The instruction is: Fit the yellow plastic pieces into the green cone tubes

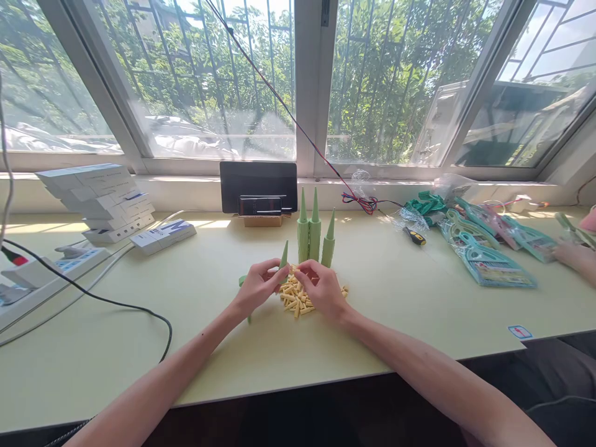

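My left hand [261,282] is closed around a pointed green cone [284,253], its tip upward. Close beside it, my right hand [322,287] has thumb and forefinger pinched together near the base of the cone; whatever is between them is too small to make out. Under both hands lies a heap of small pale-yellow pegs [297,304]. Several green towers [308,233] with pointed tops stand upright just behind the heap. Another green piece [242,280] is partly hidden behind my left hand.
A black tablet [258,186] and a phone [259,205] lean by the window. White boxes [109,205] are stacked at left, near a power strip [60,273] and cables. At right lie a screwdriver [414,236], packaged dustpan sets [493,261] and another person's hand [575,257].
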Demonstrator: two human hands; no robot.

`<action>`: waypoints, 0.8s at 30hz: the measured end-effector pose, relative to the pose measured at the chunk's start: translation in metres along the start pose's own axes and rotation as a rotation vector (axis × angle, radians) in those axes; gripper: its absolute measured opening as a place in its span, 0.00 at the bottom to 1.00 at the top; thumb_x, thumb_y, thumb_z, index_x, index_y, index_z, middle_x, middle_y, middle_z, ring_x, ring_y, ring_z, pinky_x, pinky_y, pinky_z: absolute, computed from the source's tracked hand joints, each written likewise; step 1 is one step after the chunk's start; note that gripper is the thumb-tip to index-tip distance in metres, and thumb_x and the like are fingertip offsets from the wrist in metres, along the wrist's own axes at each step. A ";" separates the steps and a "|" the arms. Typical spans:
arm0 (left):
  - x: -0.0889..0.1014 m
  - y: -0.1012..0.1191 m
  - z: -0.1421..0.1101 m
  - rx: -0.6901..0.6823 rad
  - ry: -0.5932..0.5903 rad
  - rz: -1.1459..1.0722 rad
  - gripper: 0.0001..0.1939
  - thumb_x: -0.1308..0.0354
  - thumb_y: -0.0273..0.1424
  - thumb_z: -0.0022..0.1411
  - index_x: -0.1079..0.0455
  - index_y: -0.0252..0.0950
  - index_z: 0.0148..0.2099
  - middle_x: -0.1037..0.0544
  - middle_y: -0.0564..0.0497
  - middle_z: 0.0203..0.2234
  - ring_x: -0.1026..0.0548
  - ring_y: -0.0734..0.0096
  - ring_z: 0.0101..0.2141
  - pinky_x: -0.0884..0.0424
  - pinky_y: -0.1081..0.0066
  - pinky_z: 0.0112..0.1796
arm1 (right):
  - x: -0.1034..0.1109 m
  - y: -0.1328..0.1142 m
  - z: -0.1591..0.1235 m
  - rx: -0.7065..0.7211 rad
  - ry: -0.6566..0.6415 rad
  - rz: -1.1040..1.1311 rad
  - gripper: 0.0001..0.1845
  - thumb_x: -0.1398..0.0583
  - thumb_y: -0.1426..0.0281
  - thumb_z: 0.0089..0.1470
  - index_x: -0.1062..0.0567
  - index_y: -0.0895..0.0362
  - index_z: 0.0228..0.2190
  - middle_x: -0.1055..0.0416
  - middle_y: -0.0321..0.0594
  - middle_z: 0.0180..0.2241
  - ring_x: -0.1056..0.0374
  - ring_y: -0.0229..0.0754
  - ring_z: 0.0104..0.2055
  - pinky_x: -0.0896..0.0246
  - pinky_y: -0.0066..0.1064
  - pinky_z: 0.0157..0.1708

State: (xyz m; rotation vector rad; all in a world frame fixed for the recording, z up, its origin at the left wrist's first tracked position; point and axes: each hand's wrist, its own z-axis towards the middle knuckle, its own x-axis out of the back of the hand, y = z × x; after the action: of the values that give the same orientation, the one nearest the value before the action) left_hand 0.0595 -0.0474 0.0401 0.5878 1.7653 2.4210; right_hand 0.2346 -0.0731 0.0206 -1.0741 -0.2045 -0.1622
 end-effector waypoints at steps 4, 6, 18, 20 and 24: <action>0.000 0.001 0.001 0.022 0.011 -0.027 0.18 0.38 0.46 0.59 0.26 0.34 0.37 0.34 0.55 0.19 0.38 0.80 0.18 0.41 0.77 0.18 | 0.000 0.001 0.000 0.010 0.021 0.010 0.13 0.42 0.59 0.60 0.27 0.56 0.34 0.26 0.39 0.32 0.32 0.38 0.29 0.36 0.28 0.28; 0.000 0.001 0.001 0.028 0.010 -0.039 0.18 0.39 0.46 0.59 0.26 0.34 0.36 0.34 0.55 0.20 0.38 0.80 0.18 0.42 0.77 0.18 | 0.000 0.001 0.000 0.010 0.022 0.015 0.12 0.42 0.60 0.59 0.27 0.56 0.34 0.26 0.39 0.32 0.32 0.38 0.29 0.36 0.28 0.28; 0.000 0.000 0.000 0.022 -0.008 -0.030 0.18 0.39 0.47 0.59 0.25 0.35 0.37 0.35 0.56 0.20 0.39 0.80 0.18 0.41 0.76 0.19 | 0.001 0.000 0.000 -0.021 -0.017 -0.017 0.15 0.43 0.57 0.60 0.27 0.56 0.34 0.26 0.38 0.30 0.34 0.37 0.26 0.38 0.28 0.25; -0.001 0.000 0.000 0.022 -0.013 -0.035 0.17 0.38 0.46 0.59 0.25 0.35 0.37 0.36 0.56 0.19 0.39 0.80 0.18 0.41 0.76 0.19 | 0.001 0.000 0.000 -0.024 -0.023 -0.021 0.16 0.44 0.56 0.61 0.27 0.56 0.33 0.27 0.38 0.29 0.35 0.37 0.25 0.39 0.28 0.24; -0.001 0.000 0.000 0.023 -0.015 -0.048 0.16 0.38 0.45 0.60 0.26 0.35 0.36 0.36 0.56 0.20 0.39 0.80 0.18 0.42 0.76 0.20 | 0.001 -0.001 -0.001 -0.022 -0.032 -0.019 0.16 0.44 0.57 0.61 0.28 0.56 0.33 0.28 0.37 0.28 0.35 0.37 0.25 0.40 0.27 0.24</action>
State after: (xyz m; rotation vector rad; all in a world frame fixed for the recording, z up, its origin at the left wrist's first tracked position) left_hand 0.0604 -0.0473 0.0397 0.5584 1.7822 2.3617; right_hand 0.2352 -0.0743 0.0212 -1.0975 -0.2426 -0.1651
